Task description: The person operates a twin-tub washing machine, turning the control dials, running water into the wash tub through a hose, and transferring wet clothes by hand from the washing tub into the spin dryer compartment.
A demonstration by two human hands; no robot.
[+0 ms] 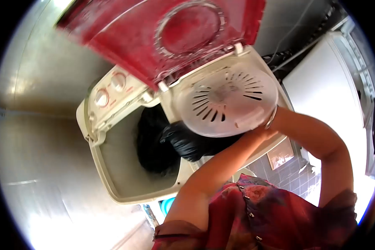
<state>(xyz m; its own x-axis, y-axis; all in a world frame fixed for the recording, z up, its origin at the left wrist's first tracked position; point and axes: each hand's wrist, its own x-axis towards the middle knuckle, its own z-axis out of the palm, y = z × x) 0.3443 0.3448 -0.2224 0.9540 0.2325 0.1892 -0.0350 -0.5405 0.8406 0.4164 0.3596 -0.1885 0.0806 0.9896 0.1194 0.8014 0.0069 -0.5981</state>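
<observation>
Cloth [187, 143], black and bunched, stretches from the open tub [117, 168] to under the slotted cover [230, 96], leftward and nearer the left hand [263, 133] than the right hand [274, 120]. Both, mostly hidden, reach the cover's lower edge; whether either of the 2 grips, I cannot tell.

Pale slotted disc [227, 100] at two o'clock; crumpled black cloth [189, 143] toward eight, running from tub [118, 166] to beneath disc.
</observation>
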